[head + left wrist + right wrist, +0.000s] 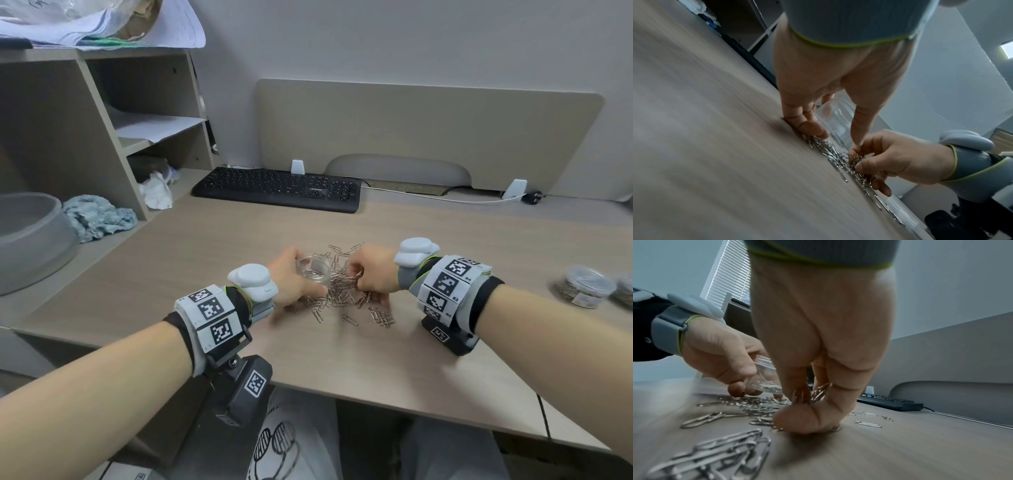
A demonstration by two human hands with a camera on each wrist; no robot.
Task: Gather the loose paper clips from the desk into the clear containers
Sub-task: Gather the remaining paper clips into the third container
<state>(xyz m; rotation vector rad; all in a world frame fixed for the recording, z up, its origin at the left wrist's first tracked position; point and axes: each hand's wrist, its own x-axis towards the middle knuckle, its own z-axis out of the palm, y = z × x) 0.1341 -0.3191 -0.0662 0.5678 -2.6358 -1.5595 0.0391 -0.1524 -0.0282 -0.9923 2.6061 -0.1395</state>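
Note:
A pile of silver paper clips lies on the desk's middle. My left hand grips a small clear container at the pile's left edge; a few clips lie inside it. My right hand sits on the pile's right side, fingers curled round a bunch of clips, just beside the container.
Two clear containers filled with clips stand at the desk's right. A black keyboard lies at the back, a white cable behind it. Shelves, a grey bowl and a blue cloth stand at left.

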